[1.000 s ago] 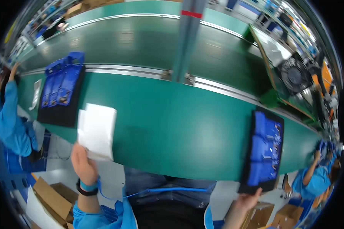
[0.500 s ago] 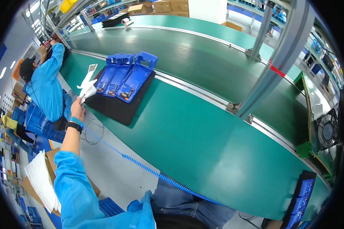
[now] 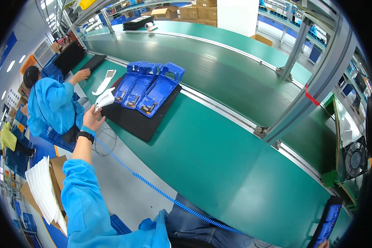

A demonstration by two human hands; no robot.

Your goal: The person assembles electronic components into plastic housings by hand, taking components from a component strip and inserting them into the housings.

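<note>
At lower right, the right hand (image 3: 324, 244), mostly cut off, is at a black mat (image 3: 323, 220) bearing blue cases (image 3: 332, 215); I cannot tell its grip. The left hand (image 3: 94, 119) is half open, thumb apart, fingertips at a curled white sheet (image 3: 106, 99) near another mat's (image 3: 130, 122) left edge; whether pinched, I cannot tell. The sheet looks light, soft, easily creased: best taken by an edge. Beyond, 3 blue shells (image 3: 160, 91) on the worktop (image 3: 194, 153) look stiff, smooth; hold their rims, clear of the exposed parts.
</note>
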